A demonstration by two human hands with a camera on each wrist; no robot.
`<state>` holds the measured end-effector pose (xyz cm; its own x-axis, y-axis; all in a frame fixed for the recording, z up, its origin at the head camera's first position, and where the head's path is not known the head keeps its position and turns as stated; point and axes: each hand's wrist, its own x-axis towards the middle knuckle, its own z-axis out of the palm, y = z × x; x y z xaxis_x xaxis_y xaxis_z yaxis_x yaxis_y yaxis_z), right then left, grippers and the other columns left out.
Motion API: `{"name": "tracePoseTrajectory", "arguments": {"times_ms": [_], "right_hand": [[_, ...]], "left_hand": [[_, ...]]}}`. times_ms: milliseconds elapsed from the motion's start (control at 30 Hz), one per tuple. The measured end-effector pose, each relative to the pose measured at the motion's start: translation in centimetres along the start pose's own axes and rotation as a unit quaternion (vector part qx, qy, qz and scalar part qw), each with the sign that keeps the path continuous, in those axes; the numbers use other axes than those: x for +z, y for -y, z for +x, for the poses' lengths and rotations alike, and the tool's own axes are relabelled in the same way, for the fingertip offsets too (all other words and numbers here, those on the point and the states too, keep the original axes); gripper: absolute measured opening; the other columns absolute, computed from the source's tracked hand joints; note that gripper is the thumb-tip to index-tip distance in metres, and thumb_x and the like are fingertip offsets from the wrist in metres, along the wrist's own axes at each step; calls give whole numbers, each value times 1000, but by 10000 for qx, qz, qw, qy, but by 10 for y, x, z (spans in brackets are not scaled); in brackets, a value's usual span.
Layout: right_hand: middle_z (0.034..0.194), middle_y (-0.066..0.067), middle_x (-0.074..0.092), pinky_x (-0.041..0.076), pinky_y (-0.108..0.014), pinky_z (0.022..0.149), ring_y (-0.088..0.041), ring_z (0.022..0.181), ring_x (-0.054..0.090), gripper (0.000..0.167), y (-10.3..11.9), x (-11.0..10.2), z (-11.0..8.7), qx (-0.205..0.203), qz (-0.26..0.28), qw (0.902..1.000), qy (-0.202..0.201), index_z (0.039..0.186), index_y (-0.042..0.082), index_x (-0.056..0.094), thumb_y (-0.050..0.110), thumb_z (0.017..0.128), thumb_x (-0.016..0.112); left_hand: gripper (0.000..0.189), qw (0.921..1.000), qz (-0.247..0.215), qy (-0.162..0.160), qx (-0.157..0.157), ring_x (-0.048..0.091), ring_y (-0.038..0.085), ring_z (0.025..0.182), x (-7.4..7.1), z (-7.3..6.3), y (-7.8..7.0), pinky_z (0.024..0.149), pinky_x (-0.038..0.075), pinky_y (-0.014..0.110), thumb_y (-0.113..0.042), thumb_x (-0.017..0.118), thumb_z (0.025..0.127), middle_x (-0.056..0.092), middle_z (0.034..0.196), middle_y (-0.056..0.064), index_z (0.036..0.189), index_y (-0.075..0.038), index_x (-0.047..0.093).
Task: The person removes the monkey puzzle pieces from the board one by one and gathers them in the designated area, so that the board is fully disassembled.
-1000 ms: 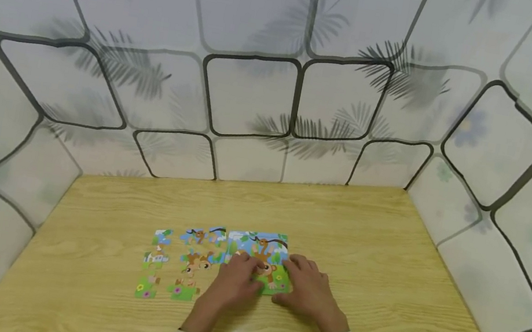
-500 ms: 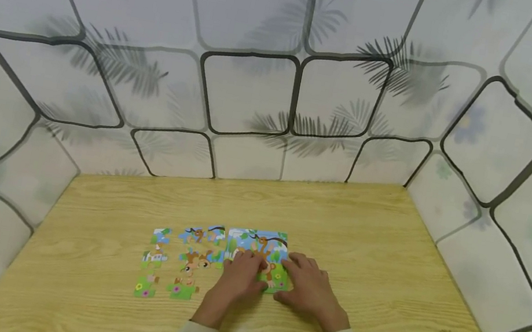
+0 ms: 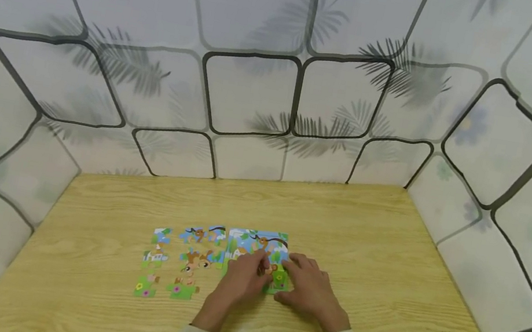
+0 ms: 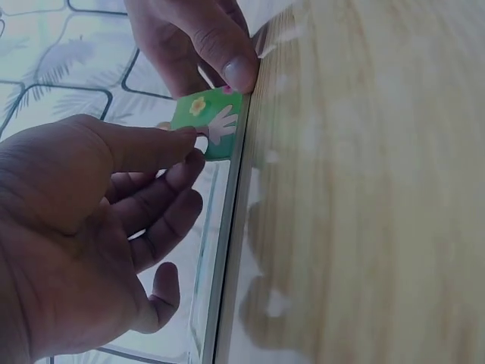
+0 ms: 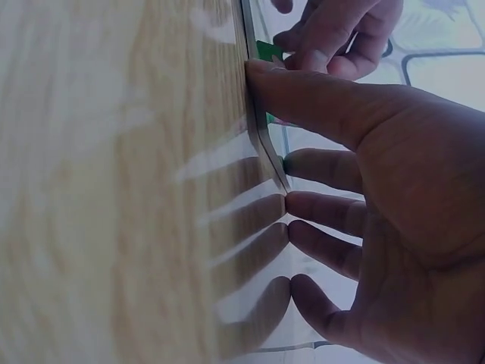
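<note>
A puzzle board (image 3: 254, 239) with a monkey picture lies on the table, partly under both hands. My left hand (image 3: 245, 274) is over its near part. In the left wrist view, thumb and index finger pinch a small puzzle piece (image 4: 201, 142), mostly hidden by the fingertips, at the green corner (image 4: 198, 106) with a yellow flower. My right hand (image 3: 311, 288) steadies the board's right near corner. Its thumb (image 5: 284, 80) touches the near edge and its fairly straight fingers (image 5: 326, 168) rest along the right side.
Left of the board lie several loose puzzle pieces (image 3: 197, 263), with another column of pieces (image 3: 154, 256) farther left. The wooden table (image 3: 340, 225) meets patterned walls (image 3: 256, 100) at the back and sides.
My left hand has shifted slightly right, and its fingers have drawn together over the board's near part. The right hand stays at the corner; the loose pieces lie as before.
</note>
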<state>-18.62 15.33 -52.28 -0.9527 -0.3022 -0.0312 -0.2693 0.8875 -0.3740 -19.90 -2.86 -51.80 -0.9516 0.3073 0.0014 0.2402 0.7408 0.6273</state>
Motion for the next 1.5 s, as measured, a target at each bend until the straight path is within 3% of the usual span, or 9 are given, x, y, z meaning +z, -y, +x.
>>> {"name": "tracePoseTrajectory", "arguments": {"times_ms": [100, 200, 367, 433, 600, 800, 933, 1300, 1500], "right_hand": [[142, -6, 49, 44, -56, 87, -32, 128, 46, 71, 0, 0, 1, 20, 21, 10000, 37, 134, 14, 57, 45, 75, 80], [142, -6, 48, 44, -56, 87, -32, 128, 46, 71, 0, 0, 1, 24, 55, 10000, 59, 134, 14, 57, 44, 74, 80], [143, -7, 48, 44, -54, 86, -32, 129, 45, 72, -1, -1, 1, 24, 111, 9998, 150, 136, 13, 56, 43, 74, 80], [144, -7, 47, 44, -54, 87, -32, 129, 44, 72, -1, -1, 0, 39, 114, 9998, 178, 136, 13, 55, 42, 75, 80], [145, -6, 46, 43, -52, 87, -31, 130, 44, 72, -1, -2, -2, 51, 146, 9997, 211, 138, 12, 54, 40, 76, 79], [144, -7, 47, 41, -53, 87, -31, 130, 44, 71, 0, -4, -3, 8, 277, 9994, 203, 137, 10, 54, 36, 76, 79], [144, -6, 47, 41, -54, 88, -31, 131, 43, 70, -1, -4, -4, 41, 318, 9993, 187, 137, 10, 54, 35, 76, 79], [144, -7, 47, 42, -56, 89, -32, 131, 44, 70, -4, -2, -2, 53, 268, 9995, 161, 137, 11, 55, 35, 76, 79], [144, -8, 48, 41, -56, 89, -32, 131, 44, 69, -3, -3, -2, 51, 343, 9993, 147, 137, 11, 55, 34, 76, 79]], "left_hand": [[16, 9999, -121, -81, 88, 57, 7, 72, -3, -2, 2, 81, 41, 51, -20, 71, 84, 63, 78, -8, 91, -19, 57], [22, 9993, -231, -135, 272, 59, 7, 74, -10, -6, 8, 81, 40, 50, -17, 70, 85, 65, 83, -7, 106, -18, 61], [28, 9984, -227, -89, 506, 58, 7, 71, -27, -17, 25, 66, 46, 32, -15, 64, 91, 66, 84, -3, 119, -17, 65], [26, 9989, -275, -19, 392, 57, 6, 70, -35, -22, 33, 62, 45, 29, -16, 62, 93, 66, 85, -4, 118, -17, 66], [25, 9992, -379, 85, -25, 57, 7, 73, -53, -35, 52, 69, 48, 37, -18, 62, 92, 65, 85, -5, 116, -15, 67], [25, 9977, -528, 213, -381, 60, 11, 79, -68, -44, 67, 66, 48, 30, -20, 65, 91, 67, 90, -2, 115, -14, 66], [26, 9974, -485, 267, -451, 61, 11, 79, -72, -47, 73, 67, 50, 31, -19, 64, 92, 68, 95, 0, 117, -14, 66], [20, 9992, 51, 143, -366, 56, 10, 77, -67, -48, 75, 66, 43, 32, -12, 68, 88, 64, 82, -6, 108, -14, 70], [18, 9982, 262, 74, -526, 52, 12, 80, -66, -50, 75, 75, 38, 50, -12, 69, 85, 59, 81, -8, 103, -15, 71]]}}
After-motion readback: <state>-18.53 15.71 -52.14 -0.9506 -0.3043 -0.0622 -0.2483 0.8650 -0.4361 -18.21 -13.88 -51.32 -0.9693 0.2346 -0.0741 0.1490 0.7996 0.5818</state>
